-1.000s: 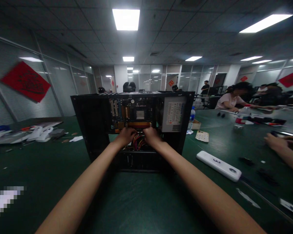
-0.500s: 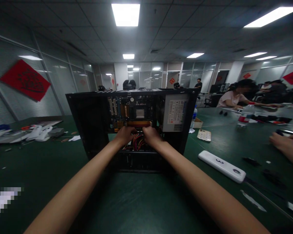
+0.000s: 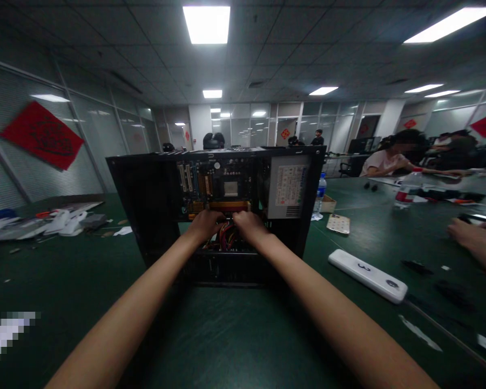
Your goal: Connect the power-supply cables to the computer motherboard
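Observation:
An open black computer case (image 3: 214, 268) stands on the green table in front of me, its inside facing me. Inside it is a motherboard (image 3: 243, 175) with a square silver processor socket (image 3: 230, 188) and orange-yellow memory slots (image 3: 229, 206). My left hand (image 3: 206, 224) is at the left end of these slots, fingers curled and closed. At their right end, my right hand (image 3: 249, 224) is closed too, knuckles up. Whatever the fingertips hold is hidden. Coloured power cables (image 3: 228, 236) bunch between and below the hands. A silver power supply (image 3: 290, 187) fills the upper right of the case.
To the right lie a white device marked 3 (image 3: 368, 275) and a phone (image 3: 338, 223), with a water bottle (image 3: 319, 194) beside the case. Another person's hands (image 3: 470, 237) hold a phone at the right edge. Papers and white scraps (image 3: 67, 220) clutter the left.
The view has shifted slightly, so the case appears a little further left. Both hands stay at the memory slots; the right hand has moved slightly left with the case.

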A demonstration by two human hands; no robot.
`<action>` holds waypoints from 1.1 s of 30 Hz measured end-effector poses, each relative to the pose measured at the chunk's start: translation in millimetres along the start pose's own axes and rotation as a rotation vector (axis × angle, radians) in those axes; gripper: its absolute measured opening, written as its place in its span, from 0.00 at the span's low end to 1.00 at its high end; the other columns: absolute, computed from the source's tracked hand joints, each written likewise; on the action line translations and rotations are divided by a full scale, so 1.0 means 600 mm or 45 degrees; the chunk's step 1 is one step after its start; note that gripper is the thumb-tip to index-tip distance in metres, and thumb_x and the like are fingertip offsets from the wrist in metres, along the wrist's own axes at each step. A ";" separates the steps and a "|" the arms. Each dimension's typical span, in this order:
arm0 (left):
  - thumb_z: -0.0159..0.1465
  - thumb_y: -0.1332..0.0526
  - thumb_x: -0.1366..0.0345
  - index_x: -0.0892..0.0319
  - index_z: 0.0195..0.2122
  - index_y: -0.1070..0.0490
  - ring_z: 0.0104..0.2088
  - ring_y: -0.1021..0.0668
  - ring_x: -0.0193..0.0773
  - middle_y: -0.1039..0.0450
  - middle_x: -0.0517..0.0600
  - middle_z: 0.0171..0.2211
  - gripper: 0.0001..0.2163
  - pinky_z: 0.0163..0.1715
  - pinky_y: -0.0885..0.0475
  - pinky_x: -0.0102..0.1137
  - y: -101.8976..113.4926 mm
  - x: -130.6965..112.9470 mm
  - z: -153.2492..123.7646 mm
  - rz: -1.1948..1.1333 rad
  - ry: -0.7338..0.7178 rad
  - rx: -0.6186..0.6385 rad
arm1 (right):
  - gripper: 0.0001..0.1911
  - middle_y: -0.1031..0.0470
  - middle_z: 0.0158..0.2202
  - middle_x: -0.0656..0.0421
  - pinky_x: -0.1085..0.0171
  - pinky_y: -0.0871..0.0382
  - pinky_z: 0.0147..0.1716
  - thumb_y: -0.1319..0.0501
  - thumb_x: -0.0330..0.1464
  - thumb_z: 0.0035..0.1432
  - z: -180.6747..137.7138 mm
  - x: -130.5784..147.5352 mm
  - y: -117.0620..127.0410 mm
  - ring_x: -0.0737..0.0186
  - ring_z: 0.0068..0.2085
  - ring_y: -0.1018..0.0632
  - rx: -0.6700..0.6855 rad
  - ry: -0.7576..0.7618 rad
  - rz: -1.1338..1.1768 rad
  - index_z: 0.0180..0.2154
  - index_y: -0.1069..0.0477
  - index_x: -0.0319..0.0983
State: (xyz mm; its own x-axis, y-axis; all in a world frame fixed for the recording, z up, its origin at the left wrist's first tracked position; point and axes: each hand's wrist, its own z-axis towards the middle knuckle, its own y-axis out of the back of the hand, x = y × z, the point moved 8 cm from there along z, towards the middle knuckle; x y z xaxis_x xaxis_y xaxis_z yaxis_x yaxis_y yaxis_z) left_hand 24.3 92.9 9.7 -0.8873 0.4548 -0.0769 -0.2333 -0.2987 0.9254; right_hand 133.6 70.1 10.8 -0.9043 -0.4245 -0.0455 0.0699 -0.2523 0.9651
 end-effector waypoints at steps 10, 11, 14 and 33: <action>0.66 0.40 0.64 0.54 0.48 0.21 0.47 0.19 0.46 0.19 0.54 0.46 0.12 0.45 0.28 0.33 0.005 -0.015 -0.011 0.028 -0.053 0.035 | 0.15 0.22 0.46 0.43 0.62 0.27 0.43 0.46 0.22 0.63 0.006 -0.019 -0.010 0.50 0.48 0.20 -0.004 -0.009 0.053 0.47 0.25 0.34; 0.66 0.40 0.65 0.53 0.48 0.21 0.48 0.20 0.46 0.19 0.53 0.46 0.12 0.46 0.28 0.33 0.006 -0.015 -0.013 0.021 -0.053 0.035 | 0.15 0.22 0.46 0.44 0.63 0.27 0.43 0.45 0.22 0.62 0.005 -0.020 -0.010 0.50 0.48 0.20 0.000 -0.013 0.058 0.47 0.25 0.35; 0.65 0.40 0.68 0.50 0.50 0.22 0.49 0.20 0.44 0.20 0.52 0.48 0.14 0.48 0.29 0.32 0.007 -0.014 -0.016 -0.005 -0.034 0.039 | 0.17 0.21 0.46 0.43 0.62 0.27 0.44 0.45 0.21 0.61 0.005 -0.021 -0.008 0.50 0.48 0.20 0.009 -0.034 0.067 0.47 0.24 0.35; 0.66 0.42 0.64 0.53 0.49 0.21 0.46 0.19 0.43 0.19 0.50 0.46 0.13 0.45 0.27 0.31 0.000 0.019 -0.011 -0.050 0.134 -0.010 | 0.17 0.20 0.45 0.44 0.66 0.29 0.44 0.47 0.26 0.64 0.008 -0.037 -0.011 0.54 0.45 0.20 0.000 -0.174 0.154 0.46 0.21 0.33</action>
State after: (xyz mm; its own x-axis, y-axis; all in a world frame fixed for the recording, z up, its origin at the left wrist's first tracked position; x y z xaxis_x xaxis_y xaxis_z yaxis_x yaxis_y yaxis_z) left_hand 11.3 92.7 6.4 -0.9142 0.3757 -0.1521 -0.2716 -0.2893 0.9179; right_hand 151.3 85.5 6.9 -0.9381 -0.3298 0.1060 0.1813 -0.2066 0.9615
